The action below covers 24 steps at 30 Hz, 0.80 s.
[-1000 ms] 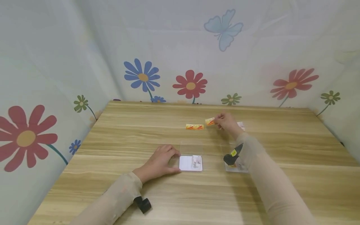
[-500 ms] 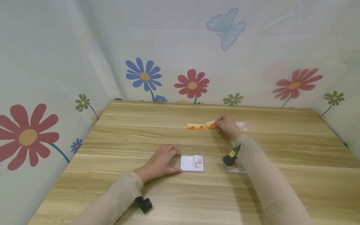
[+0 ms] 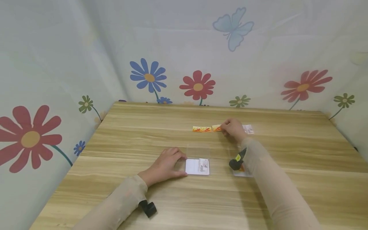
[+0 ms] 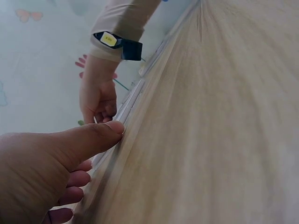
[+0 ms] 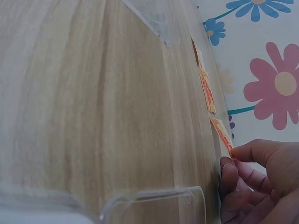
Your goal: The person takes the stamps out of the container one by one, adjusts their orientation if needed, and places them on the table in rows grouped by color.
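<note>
Right wrist view: we are finding the right hand (image 5: 261, 182) drawn into a small pinch, its fingertips gripping one end of an orange card (image 5: 223, 135). They are taking only the edge, we are supposing, so that the printed face is lying uncovered and the free end is pointing along the row.

Just beside that free end, two orange cards (image 3: 206, 129) are lying end to end toward the back of the table (image 3: 138, 127). Whether the held card is touching the wood all along, we are not managing to tell. On the hand's other side, pale cards (image 3: 249, 129) are lying partly behind it.

Head view, nearer the body: the left hand (image 3: 164, 166) is curving round the left side of a white case (image 3: 191, 166), thumb at the near corner, finger at the far one. We are reading this as bracing, since a light case would be sliding easily. A pale insert (image 3: 203, 165) is occupying its right part; a clear lid (image 3: 198, 150) is reaching out behind.

Beneath the right sleeve (image 3: 276, 179), a second case (image 3: 242, 174) is lying half hidden, something orange showing inside. Beyond everything, a flowered curtain (image 3: 172, 38) is hanging.
</note>
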Available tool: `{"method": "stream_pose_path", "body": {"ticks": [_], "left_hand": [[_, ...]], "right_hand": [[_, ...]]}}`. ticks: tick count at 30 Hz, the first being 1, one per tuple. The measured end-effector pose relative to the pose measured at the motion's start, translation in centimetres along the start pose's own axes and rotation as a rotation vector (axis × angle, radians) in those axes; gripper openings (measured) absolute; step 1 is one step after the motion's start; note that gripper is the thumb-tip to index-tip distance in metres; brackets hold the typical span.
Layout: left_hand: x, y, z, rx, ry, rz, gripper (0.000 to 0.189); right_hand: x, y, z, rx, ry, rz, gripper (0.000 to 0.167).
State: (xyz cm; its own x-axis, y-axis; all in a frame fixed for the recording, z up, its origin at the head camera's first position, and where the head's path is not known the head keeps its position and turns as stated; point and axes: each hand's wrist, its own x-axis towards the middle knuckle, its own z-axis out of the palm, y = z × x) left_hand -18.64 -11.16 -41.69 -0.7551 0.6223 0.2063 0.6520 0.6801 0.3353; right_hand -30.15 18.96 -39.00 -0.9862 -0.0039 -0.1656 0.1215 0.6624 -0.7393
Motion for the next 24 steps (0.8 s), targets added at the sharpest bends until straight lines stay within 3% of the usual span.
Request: {"method": "stream_pose_path", "body": {"ticks": [14,24], "left_hand": [[-0.18,0.02,0.01,-0.028,-0.012,-0.013,0.051],[-0.26,-0.09,0.22,-0.032,-0.013,-0.013,0.051]], "right_hand": [[0.16,0.13,0.19,-0.133,0.022,-0.045,0.017],[-0.74,-0.27,0.12,-0.144,0.010,-0.040,0.018]]}}
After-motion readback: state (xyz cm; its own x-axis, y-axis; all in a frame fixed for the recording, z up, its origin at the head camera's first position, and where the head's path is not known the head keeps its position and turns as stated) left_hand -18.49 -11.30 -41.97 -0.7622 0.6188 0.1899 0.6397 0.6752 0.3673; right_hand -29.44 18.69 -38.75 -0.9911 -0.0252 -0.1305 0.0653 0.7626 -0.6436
